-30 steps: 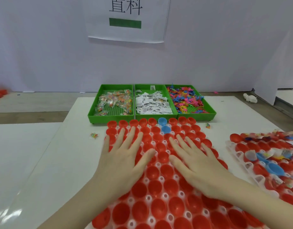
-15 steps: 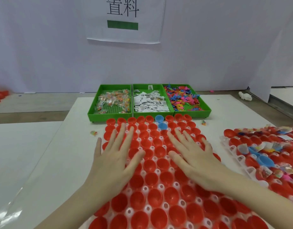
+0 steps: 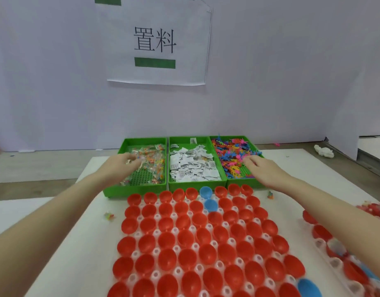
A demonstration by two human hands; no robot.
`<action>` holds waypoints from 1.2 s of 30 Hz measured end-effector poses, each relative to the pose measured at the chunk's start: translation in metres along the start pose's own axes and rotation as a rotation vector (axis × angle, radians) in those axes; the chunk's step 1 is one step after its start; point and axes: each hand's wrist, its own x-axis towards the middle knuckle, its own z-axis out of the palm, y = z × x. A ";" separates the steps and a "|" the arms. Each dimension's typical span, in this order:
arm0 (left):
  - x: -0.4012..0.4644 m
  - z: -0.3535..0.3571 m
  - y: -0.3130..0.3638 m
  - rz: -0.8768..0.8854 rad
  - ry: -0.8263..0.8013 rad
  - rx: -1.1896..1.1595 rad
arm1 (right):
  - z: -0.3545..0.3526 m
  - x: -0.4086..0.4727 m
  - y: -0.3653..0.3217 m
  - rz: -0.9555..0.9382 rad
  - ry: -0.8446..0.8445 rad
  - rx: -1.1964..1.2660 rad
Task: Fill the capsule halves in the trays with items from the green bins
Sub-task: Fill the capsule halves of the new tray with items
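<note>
Nearest, on the white table (image 3: 62, 239): a clear tray (image 3: 197, 269) full of red capsule halves (image 3: 186, 237), empty, with a few blue halves (image 3: 210, 205) among them. At the right edge, a second tray (image 3: 334, 251), partly hidden by the forearm. Farther: three green bins (image 3: 190, 185) side by side. Over the left bin of clear packets (image 3: 150, 159), the left hand (image 3: 120, 162), fingers curled into the packets; grasp impossible to tell. Over the right bin of coloured toys (image 3: 232, 155), the right hand (image 3: 264, 168), fingers bent down, grasp also unclear. Behind, a paper sign (image 3: 157, 43) on the wall.
</note>
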 end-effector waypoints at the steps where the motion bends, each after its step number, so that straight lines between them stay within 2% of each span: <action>1: 0.005 0.004 -0.002 0.000 -0.024 0.060 | 0.001 0.008 0.004 0.016 -0.006 -0.021; 4: 0.015 0.020 -0.008 0.039 -0.122 0.344 | 0.012 0.025 0.015 0.052 -0.068 -0.146; 7: 0.020 0.033 -0.012 0.012 -0.153 0.427 | 0.025 0.033 0.024 0.095 -0.113 -0.238; 9: 0.021 0.037 -0.012 -0.015 -0.122 0.397 | 0.030 0.037 0.028 0.123 -0.099 -0.219; 13: 0.021 0.038 -0.008 -0.009 0.039 0.337 | 0.028 0.046 0.030 0.187 -0.024 -0.004; 17: 0.019 0.041 -0.007 -0.048 0.056 0.012 | 0.023 0.051 0.033 0.297 0.026 0.104; 20: 0.020 0.041 -0.010 -0.052 0.033 0.018 | 0.021 0.052 0.037 0.364 0.071 0.222; 24: 0.023 0.042 -0.014 -0.063 0.029 0.045 | 0.022 0.050 0.034 0.269 0.167 0.203; 28: 0.025 0.046 -0.012 -0.034 0.092 -0.012 | 0.022 0.049 0.027 0.131 0.317 0.164; 31: 0.026 0.049 -0.013 -0.010 0.121 0.014 | 0.022 0.050 0.018 0.091 0.467 0.301; 33: 0.028 0.050 -0.015 -0.038 0.070 0.132 | 0.024 0.052 0.007 0.049 0.397 0.409; 36: 0.029 0.051 -0.016 -0.039 0.070 0.150 | 0.033 0.057 -0.014 -0.073 0.179 0.264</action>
